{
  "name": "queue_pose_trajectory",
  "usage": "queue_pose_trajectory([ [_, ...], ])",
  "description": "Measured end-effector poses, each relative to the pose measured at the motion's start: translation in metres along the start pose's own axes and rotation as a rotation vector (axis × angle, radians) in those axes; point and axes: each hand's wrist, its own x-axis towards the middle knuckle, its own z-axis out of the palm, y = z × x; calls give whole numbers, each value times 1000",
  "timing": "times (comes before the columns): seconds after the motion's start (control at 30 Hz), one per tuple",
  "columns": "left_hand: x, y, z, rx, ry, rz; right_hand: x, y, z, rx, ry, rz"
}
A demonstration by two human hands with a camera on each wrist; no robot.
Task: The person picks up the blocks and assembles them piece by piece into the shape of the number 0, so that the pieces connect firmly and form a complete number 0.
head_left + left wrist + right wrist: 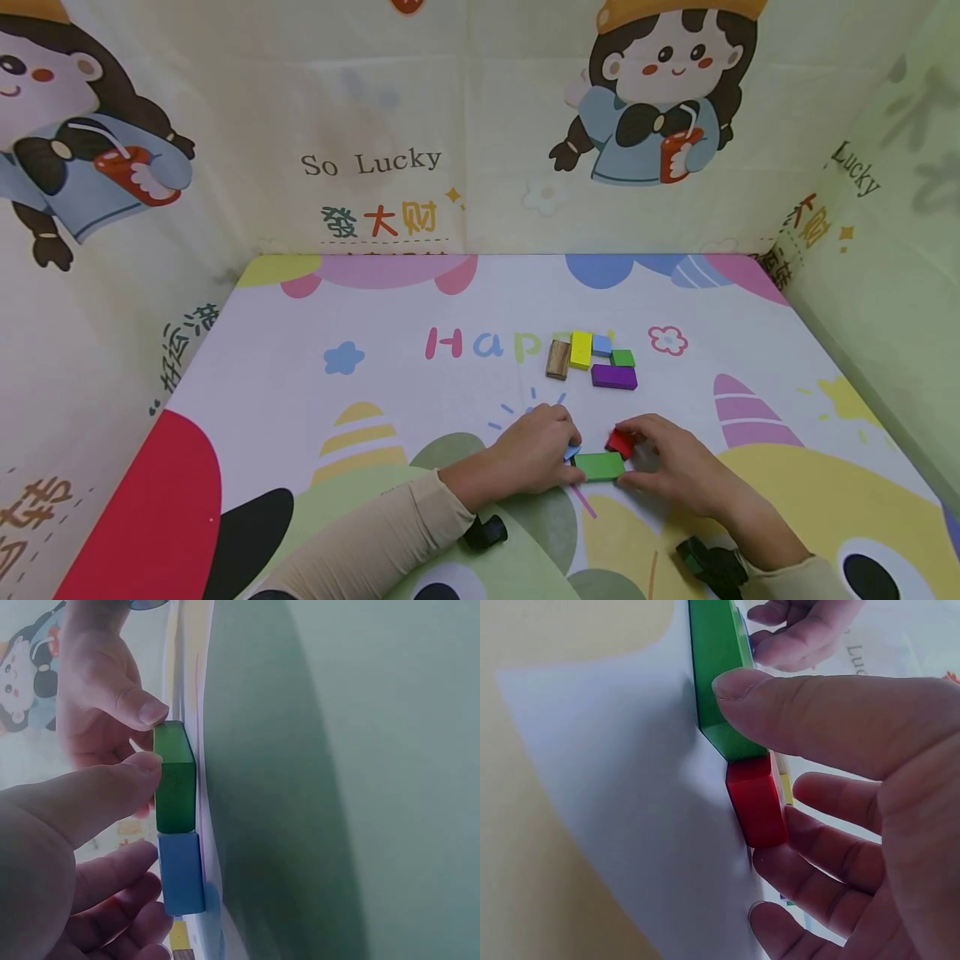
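Observation:
A long green block lies flat on the table between the two hands. My left hand has its thumb on the green block's left end and curled fingers around the light blue block, which is mostly hidden in the head view. From the other side, my right hand touches the green block's right end with its thumb. Its fingers hold a red block against the green block's far right corner; in the head view the red block sits at a slant.
Farther back stand a wood-brown block, a yellow block, a small blue block, a small green block and a purple block, grouped closely. A patterned cloth hangs behind the printed table surface.

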Motion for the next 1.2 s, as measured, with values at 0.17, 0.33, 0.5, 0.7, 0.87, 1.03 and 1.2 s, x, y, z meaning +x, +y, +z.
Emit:
queue_pose_trajectory([
  [0.17,0,0,0,2,3,6,0,-1,0,4,-10,12],
  [0.33,-1,-1,0,-6,9,12,0,-1,0,5,-8,8],
  [0.5,-1,-1,0,0,16,15,0,-1,0,-6,-6,1],
  [0.7,0,-1,0,5,19,18,0,-1,0,-11,-16,2],
  [0.87,0,-1,0,13,17,17,1,-2,-1,-18,-26,7],
  [1.03,0,-2,0,14,14,15,1,-2,-1,-27,-30,8],
  [1.2,1,-2,1,19,18,22,1,-3,-2,-30,-33,4],
])
